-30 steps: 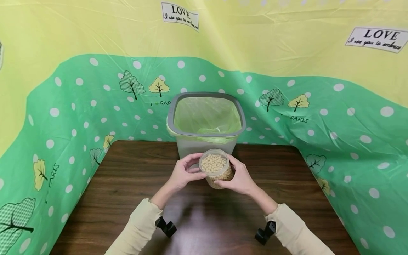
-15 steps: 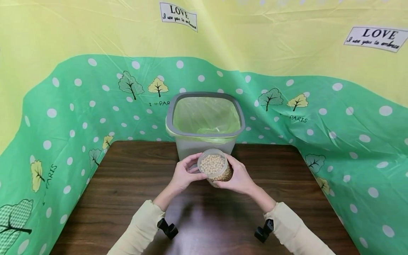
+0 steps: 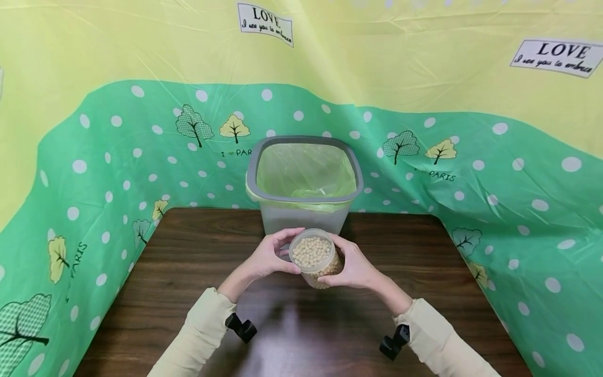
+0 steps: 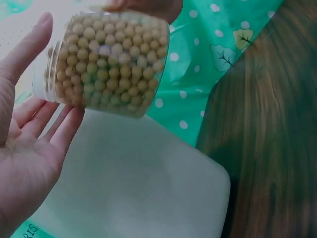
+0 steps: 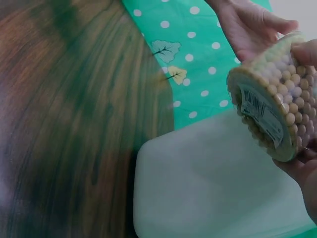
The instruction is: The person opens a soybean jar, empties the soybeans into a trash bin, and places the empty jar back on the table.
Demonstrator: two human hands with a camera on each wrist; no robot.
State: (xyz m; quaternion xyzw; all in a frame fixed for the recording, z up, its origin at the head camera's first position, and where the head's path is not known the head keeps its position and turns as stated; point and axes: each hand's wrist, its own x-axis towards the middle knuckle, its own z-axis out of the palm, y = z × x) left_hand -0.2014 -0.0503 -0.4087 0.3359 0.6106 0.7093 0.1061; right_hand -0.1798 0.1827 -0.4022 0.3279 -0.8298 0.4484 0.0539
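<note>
A clear plastic jar (image 3: 316,257) full of round beige beans is held between both hands, clear of the table, tilted with its round top toward the head camera. My right hand (image 3: 355,265) grips the jar's side, thumb in front and fingers behind. My left hand (image 3: 266,257) spans the clear rim, thumb on the near side and fingers on the far side. In the left wrist view the left fingertips (image 4: 74,116) touch just under the jar's neck, with the palm apart from it. A barcode label (image 5: 260,114) shows on the jar's base in the right wrist view.
A pale bin (image 3: 308,219) with a grey rim and a green liner bag stands behind the jar on the dark wood table (image 3: 198,272). A green and yellow printed cloth (image 3: 400,94) hangs round the back and sides.
The jar has shifted slightly nearer the body and to the left, and both hands have come with it. The left thumb, over the rim before, now lies at its edge.
</note>
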